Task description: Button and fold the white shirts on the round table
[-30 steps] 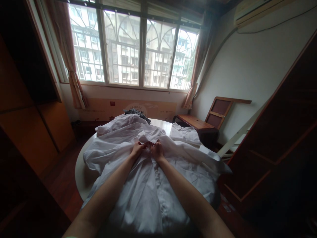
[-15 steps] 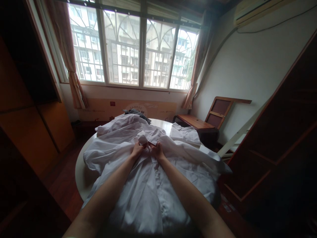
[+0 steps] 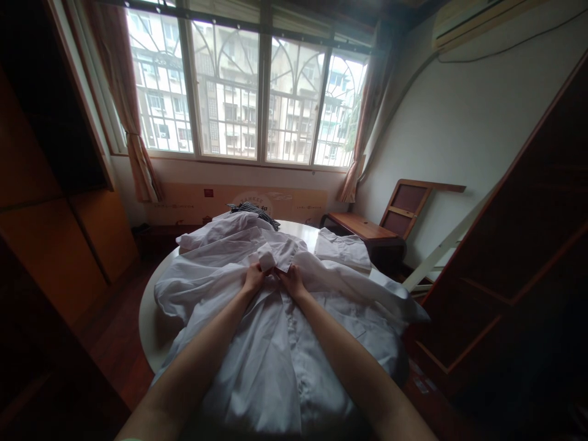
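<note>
My left hand [image 3: 253, 278] is closed on the front of the white shirt [image 3: 275, 355] just below its collar [image 3: 278, 254], which sits past my fingertips. My right hand [image 3: 292, 280], nearly touching the left, pinches the same placket. The shirt lies spread under both hands over the round table [image 3: 149, 306]. A folded white garment [image 3: 342, 250] rests beyond my right hand.

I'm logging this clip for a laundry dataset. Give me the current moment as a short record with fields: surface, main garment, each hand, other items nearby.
surface: round white table
main garment: white button-front cotton shirt, spread out front up, collar away from the person
left hand: left hand gripping the shirt front just below the collar
right hand: right hand gripping the same spot, close beside the left
other items: folded white garment at the right, dark striped cloth at the far edge
</note>
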Available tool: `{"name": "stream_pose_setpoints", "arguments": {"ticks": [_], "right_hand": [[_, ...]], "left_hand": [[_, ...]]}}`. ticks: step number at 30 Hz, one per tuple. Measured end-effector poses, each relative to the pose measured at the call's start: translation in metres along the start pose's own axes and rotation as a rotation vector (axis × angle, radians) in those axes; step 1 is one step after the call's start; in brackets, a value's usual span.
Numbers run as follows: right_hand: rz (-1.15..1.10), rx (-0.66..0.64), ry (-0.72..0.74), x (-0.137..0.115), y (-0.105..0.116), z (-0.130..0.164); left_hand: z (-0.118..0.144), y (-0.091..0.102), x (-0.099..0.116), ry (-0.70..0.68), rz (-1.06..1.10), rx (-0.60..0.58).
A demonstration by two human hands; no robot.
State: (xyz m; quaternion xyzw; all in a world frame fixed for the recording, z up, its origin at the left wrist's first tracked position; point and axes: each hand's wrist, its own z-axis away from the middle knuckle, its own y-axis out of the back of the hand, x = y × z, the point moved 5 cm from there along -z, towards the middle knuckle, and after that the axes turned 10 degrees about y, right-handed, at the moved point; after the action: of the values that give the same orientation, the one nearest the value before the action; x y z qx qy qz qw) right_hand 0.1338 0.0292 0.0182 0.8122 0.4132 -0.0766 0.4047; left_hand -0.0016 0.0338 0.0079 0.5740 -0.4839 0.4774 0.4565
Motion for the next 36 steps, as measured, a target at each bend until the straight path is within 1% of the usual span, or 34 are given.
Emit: {"name": "stream_pose_setpoints", "arguments": {"ticks": [3, 7, 9, 13, 15, 16, 19, 21, 24, 27, 29, 32, 36], "right_hand": [[-0.099, -0.014, 0.008, -0.002, -0.001, -0.002], [-0.307, 0.056, -0.06, -0.005, 0.001, -0.003], [-0.386, 0.087, -0.094, -0.005, 0.002, -0.002], [-0.394, 0.099, -0.132, -0.003, 0.003, -0.003], [-0.377, 0.106, -0.14, -0.002, 0.004, -0.004], [-0.353, 0.106, -0.142, -0.001, 0.005, -0.004], [-0.211, 0.085, -0.128, -0.002, 0.006, -0.005], [-0.093, 0.061, -0.101, -0.004, 0.006, -0.004], [0.032, 0.037, -0.054, -0.01, 0.007, -0.003], [0.09, 0.019, -0.028, -0.014, 0.008, -0.002], [0.101, 0.015, -0.015, -0.016, 0.009, -0.002], [0.115, 0.006, 0.0, -0.017, 0.009, -0.002], [0.091, 0.0, 0.047, -0.02, 0.008, -0.003]], "left_hand": [[0.0, -0.001, 0.0, -0.015, 0.01, -0.004], [0.001, -0.001, 0.003, -0.03, 0.054, 0.014], [0.003, -0.001, 0.007, -0.041, 0.042, 0.023], [0.007, -0.007, 0.016, -0.09, -0.007, -0.023], [0.009, -0.009, 0.019, -0.114, -0.045, -0.03], [0.009, -0.01, 0.019, -0.128, -0.073, -0.01], [0.01, -0.007, 0.019, -0.175, -0.159, 0.104], [0.011, -0.005, 0.019, -0.21, -0.19, 0.154], [0.013, -0.004, 0.021, -0.258, -0.23, 0.182], [0.016, -0.004, 0.024, -0.269, -0.282, 0.214], [0.018, -0.004, 0.025, -0.26, -0.301, 0.222], [0.017, -0.005, 0.025, -0.27, -0.304, 0.2], [0.014, -0.004, 0.022, -0.238, -0.242, 0.179]]}}
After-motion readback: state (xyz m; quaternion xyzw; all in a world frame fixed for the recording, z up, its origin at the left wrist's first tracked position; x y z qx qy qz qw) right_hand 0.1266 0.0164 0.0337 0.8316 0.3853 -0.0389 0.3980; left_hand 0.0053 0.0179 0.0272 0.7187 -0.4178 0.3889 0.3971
